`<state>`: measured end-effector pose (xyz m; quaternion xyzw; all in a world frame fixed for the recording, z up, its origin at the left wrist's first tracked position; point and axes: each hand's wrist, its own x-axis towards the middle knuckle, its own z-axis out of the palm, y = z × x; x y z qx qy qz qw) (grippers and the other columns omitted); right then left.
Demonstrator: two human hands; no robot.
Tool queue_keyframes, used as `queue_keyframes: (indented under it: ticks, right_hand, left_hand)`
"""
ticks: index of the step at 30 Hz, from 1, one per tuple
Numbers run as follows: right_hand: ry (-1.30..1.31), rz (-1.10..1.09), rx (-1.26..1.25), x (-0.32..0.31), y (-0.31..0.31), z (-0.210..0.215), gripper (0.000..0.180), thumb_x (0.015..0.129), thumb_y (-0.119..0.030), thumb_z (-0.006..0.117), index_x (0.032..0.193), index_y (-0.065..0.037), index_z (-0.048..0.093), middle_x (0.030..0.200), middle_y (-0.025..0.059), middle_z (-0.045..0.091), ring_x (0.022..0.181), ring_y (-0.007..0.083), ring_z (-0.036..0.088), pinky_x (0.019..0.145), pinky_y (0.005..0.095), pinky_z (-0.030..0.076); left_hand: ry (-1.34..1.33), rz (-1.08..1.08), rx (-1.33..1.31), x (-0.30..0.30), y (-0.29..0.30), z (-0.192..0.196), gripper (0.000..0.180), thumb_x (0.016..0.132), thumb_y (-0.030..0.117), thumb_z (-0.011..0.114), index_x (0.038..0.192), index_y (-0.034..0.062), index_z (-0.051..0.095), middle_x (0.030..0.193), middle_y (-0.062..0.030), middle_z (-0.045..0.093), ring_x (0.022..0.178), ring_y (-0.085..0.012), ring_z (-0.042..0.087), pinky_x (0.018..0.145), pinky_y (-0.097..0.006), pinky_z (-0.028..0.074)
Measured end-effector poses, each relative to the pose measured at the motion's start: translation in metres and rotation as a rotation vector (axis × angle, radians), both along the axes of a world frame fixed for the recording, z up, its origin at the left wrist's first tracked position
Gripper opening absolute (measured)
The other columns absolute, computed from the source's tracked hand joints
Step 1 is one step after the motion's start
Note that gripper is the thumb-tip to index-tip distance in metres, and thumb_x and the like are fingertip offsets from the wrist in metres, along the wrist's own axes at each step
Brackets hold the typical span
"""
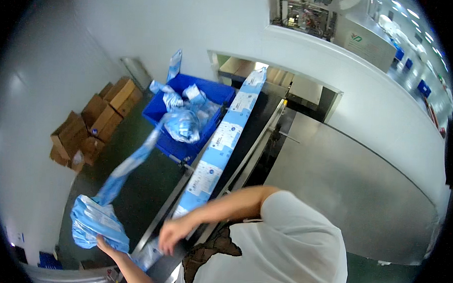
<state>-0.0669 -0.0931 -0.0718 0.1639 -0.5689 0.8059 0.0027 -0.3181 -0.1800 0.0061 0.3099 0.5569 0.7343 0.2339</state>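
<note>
A crumpled bundle of blue-and-white printed plastic film (99, 222) rests in my left hand (108, 245), whose fingers are partly hidden beneath it. From the bundle a twisted tail of film (131, 163) stretches up toward the blue crate. My right hand (175, 232) hangs over the near end of the conveyor, its fingers bent downward and smeared by motion. Just beyond it lies a long strip of joined blue-and-white packs (220, 141), running back along the belt to the wall opening. Below the right hand is a piece of clear-and-blue film (150, 256).
The blue crate (165, 148), heaped with crumpled film, stands left of the conveyor (249, 137). Torn cardboard boxes (105, 112) sit by the left wall. A metal guide rail (259, 142) and a broad steel panel (354, 191) flank the belt's right side.
</note>
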Motion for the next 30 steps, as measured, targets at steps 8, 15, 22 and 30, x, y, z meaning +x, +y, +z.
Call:
queue_keyframes:
  ticks: [8,15,22,30]
  right_hand:
    - [-1.294,-0.954,1.565,0.219,0.176,-0.063,0.059,0.077,-0.026,0.063,0.132,-0.031,0.042,0.145,0.0183,0.019,0.135,0.0396,0.01,0.104,0.0633,0.005]
    - [-1.105,-1.144,1.373,0.231,0.19,-0.112,0.025,0.078,-0.02,0.06,0.103,-0.015,0.063,0.111,0.0113,0.058,0.091,0.0333,0.059,0.074,0.0432,0.049]
    - [-0.312,-1.165,-0.37,0.134,0.135,0.004,0.057,0.085,-0.018,0.048,0.139,-0.016,0.03,0.129,0.0066,0.044,0.114,0.0201,0.044,0.088,0.0354,0.04]
    - [-0.03,-1.409,0.341,0.108,0.091,0.055,0.144,0.05,-0.035,0.087,0.136,-0.012,-0.026,0.144,0.0237,-0.008,0.135,0.0373,0.001,0.11,0.0484,0.01]
  left_hand:
    - [0.65,0.121,-0.34,-0.037,-0.016,-0.077,0.04,0.075,0.009,0.066,0.106,-0.0119,0.049,0.106,-0.0181,0.056,0.097,-0.0269,0.051,0.09,-0.036,0.037]
    - [0.764,-0.177,-0.42,0.014,0.037,-0.071,0.051,0.064,0.009,0.071,0.107,-0.0085,0.05,0.107,-0.0187,0.056,0.1,-0.0278,0.052,0.092,-0.036,0.037]
    - [1.25,-0.291,-0.187,0.114,0.104,0.001,0.047,0.065,0.016,0.073,0.105,-0.0025,0.055,0.105,-0.0219,0.059,0.098,-0.0384,0.055,0.088,-0.042,0.041]
    - [1.523,-0.479,-0.018,0.184,0.131,-0.012,0.028,0.071,0.005,0.063,0.098,0.0011,0.058,0.093,-0.0213,0.059,0.091,-0.0415,0.055,0.077,-0.046,0.043]
